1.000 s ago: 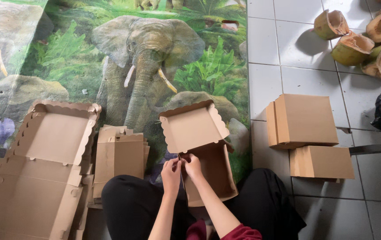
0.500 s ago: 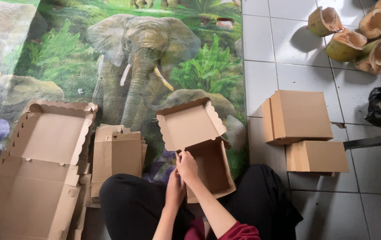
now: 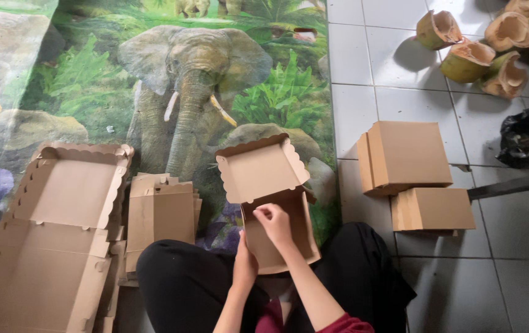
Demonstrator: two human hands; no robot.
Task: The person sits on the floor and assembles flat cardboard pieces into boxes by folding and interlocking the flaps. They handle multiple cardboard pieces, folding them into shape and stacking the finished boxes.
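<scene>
Head view: at lower centre of the frame, the open cardboard box (image 3: 274, 209) rests on the person's lap. The left hand (image 3: 245, 266) grips its near-left wall; the right hand (image 3: 275, 223) pinches the upper-left inside edge. Folded boxes (image 3: 409, 159) lie right.

floor: white tiled floor (image 3: 425, 92), grey grout lines, bare on the right side
mat: elephant-print mat (image 3: 92, 80) covers the left part of the floor, its edge runs along the tile line
big box: large open cardboard box (image 3: 55, 228) lies flat at the mat's left edge, scalloped flaps spread
flat blanks: stack of unfolded cardboard blanks (image 3: 161, 213) just right of the large box, on the mat
closed boxes: two folded cardboard boxes (image 3: 409, 154) on the tiles, touching, the smaller one nearer the person
husks: cut coconut shells (image 3: 468, 58) clustered top right
bag: black plastic bag (image 3: 526, 137) on the tiles at the right edge, below the shells
person: seated on the floor at bottom centre, black-trousered legs (image 3: 184, 283) across mat and tiles
</scene>
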